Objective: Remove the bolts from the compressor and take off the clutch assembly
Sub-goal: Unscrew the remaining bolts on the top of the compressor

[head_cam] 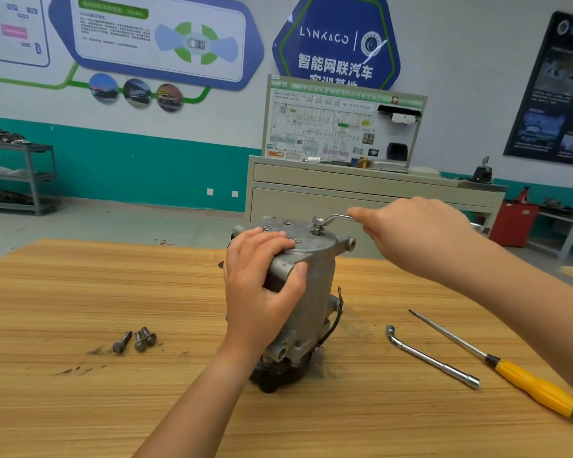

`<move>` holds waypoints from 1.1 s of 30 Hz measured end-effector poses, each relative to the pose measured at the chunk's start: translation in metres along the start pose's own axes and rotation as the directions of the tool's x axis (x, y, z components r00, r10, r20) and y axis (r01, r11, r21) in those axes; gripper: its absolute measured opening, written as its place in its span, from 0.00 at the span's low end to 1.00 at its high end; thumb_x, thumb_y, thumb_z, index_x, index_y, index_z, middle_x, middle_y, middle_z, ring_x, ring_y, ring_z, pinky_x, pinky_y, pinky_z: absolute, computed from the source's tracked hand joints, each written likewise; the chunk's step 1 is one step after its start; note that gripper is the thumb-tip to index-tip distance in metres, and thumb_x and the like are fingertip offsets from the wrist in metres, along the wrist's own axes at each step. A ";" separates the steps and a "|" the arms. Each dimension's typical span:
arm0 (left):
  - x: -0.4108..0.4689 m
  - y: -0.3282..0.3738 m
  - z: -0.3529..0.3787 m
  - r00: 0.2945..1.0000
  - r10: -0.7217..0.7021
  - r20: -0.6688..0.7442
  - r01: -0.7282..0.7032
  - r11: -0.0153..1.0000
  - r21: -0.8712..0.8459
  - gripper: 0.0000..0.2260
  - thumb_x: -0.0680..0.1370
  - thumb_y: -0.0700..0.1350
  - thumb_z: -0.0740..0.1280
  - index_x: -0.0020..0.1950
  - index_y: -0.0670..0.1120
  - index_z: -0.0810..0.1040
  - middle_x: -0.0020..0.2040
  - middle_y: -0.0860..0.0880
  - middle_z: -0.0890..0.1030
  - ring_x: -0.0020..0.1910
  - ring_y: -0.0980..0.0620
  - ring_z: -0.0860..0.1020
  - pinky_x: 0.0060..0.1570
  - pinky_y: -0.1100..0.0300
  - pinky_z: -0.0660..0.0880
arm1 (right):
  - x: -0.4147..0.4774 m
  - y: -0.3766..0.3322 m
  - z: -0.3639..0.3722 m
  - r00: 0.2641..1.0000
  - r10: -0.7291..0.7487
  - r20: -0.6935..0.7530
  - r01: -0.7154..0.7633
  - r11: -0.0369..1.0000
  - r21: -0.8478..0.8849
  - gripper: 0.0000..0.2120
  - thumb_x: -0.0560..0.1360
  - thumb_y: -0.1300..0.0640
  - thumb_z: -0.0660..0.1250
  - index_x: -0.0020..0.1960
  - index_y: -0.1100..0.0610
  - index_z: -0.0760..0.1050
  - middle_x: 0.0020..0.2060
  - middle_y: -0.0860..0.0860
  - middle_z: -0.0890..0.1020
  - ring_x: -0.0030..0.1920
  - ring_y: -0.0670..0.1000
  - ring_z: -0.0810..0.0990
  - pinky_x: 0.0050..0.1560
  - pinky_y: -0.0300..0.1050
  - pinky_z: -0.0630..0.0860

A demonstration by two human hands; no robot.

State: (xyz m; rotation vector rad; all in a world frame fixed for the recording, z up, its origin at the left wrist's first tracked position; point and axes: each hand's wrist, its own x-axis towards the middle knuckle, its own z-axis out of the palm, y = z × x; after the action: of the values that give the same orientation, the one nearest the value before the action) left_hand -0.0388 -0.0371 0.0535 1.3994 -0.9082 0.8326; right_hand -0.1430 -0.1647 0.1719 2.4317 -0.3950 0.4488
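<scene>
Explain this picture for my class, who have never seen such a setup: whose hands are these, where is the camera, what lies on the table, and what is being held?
There is no machine here. A person works with bare hands, and one camera worn on their head looks forward and down, so you see the scene as they do. The left hand grips the top of a grey metal compressor, which stands upright on a wooden table. The right hand holds a bent socket wrench whose end sits on a bolt in the compressor's top face. To the left lie three loose bolts. To the right lie a second bent wrench and a yellow-handled screwdriver.
</scene>
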 end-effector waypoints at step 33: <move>0.000 -0.010 0.004 0.998 0.060 -0.028 -0.061 0.998 -0.031 0.12 0.72 0.50 0.64 0.50 0.44 0.79 0.53 0.55 0.77 0.59 0.48 0.72 0.66 0.54 0.63 | 0.090 0.019 0.038 0.915 0.139 -0.379 0.134 0.779 0.612 0.14 0.80 0.59 0.55 0.64 0.61 0.71 0.48 0.58 0.81 0.45 0.55 0.77 0.46 0.47 0.71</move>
State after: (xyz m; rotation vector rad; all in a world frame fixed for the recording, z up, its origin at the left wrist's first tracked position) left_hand -0.0305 -0.0416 0.0487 1.3352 -0.9430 0.8774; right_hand -0.0611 -0.2182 0.1907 2.8593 -0.0561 1.2370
